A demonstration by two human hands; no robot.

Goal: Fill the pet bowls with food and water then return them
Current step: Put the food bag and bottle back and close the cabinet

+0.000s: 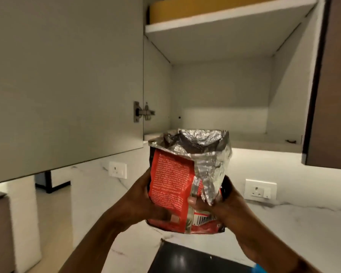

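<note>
red food bag, top open and foil lining showing, held upright in the air before an open wall cabinet, above the marble counter. left hand grips its left side; right hand grips its right side, thumb on the front.

Both arms are raised toward 12 o'clock. The left forearm comes in from 7 o'clock and the right forearm from 5 o'clock. The left hand clasps the bag at its 9 o'clock side, thumb across the lower front. The right hand grips its 3 o'clock side, thumb on the front.
</note>
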